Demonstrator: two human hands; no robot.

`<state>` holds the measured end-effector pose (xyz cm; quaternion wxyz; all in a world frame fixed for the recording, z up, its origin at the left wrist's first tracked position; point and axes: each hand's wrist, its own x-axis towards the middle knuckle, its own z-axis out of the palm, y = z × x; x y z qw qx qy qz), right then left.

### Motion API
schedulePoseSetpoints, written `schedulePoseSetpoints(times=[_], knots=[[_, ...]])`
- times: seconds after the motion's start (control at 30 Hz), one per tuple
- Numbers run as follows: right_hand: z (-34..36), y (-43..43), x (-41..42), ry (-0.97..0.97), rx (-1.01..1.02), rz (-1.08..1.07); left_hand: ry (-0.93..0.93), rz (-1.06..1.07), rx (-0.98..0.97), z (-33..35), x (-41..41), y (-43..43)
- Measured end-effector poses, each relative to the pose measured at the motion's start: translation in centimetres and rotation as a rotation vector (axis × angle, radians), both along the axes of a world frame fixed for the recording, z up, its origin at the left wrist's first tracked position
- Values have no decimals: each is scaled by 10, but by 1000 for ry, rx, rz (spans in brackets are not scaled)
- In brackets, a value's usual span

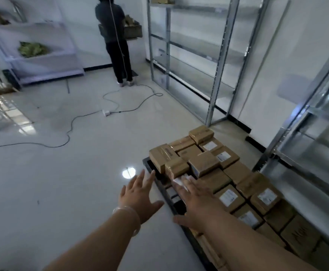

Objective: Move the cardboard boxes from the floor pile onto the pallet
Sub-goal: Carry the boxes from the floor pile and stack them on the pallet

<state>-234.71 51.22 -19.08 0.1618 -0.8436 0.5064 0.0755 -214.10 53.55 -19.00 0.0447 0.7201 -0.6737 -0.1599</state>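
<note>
A black pallet (160,184) lies on the floor at the lower right, covered with several taped cardboard boxes (208,163), some stacked two high at its far end. My left hand (140,194) hovers with fingers spread over the floor by the pallet's left edge and holds nothing. My right hand (197,200) reaches with straight fingers over the pallet's left side, its fingertips at a box with a white label (178,180). No floor pile of boxes is in view.
Metal shelving (189,51) stands against the right wall, and more racks (306,133) stand right of the pallet. A person (114,40) stands with their back to me at the far wall. A cable and power strip (107,112) lie across the floor.
</note>
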Motion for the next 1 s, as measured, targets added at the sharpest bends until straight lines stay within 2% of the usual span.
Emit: schedulePoseSetpoints(times=[0.17, 0.4, 0.67, 1.0], knots=[[16, -17, 146, 68, -52, 253, -13, 160, -41, 9, 133, 14], [38, -17, 328, 50, -69, 502, -32, 357, -32, 19, 288, 49], [31, -12, 488, 99, -46, 774, 45, 691, 23, -2, 409, 109], [-5, -17, 658, 166, -34, 1140, 129, 1148, 118, -37, 510, 158]])
